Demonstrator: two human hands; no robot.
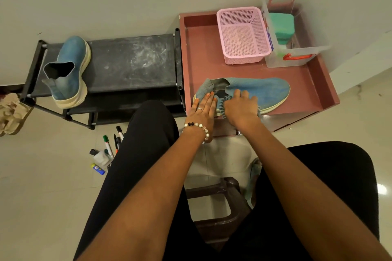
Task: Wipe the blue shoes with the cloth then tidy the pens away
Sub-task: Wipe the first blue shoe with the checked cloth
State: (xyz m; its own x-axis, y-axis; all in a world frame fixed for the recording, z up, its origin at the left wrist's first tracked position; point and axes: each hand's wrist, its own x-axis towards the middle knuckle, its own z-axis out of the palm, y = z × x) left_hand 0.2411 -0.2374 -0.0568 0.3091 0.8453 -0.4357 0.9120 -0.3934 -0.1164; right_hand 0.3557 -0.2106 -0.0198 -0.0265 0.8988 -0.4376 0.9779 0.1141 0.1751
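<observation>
Pink basket [244, 36] — nothing inside — beside clear box [297, 57] holding green sponge [281, 25].

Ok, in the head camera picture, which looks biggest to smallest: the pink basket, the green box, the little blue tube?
1. Pink plastic mesh basket
2. Green box, partly hidden inside the clear tub
3. Small blue tube on the floor

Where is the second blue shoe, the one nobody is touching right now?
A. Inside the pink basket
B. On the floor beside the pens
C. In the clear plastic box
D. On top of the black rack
D: the untouched blue shoe stands on the black rack, while both hands work on the other shoe on the reddish tray.
</observation>
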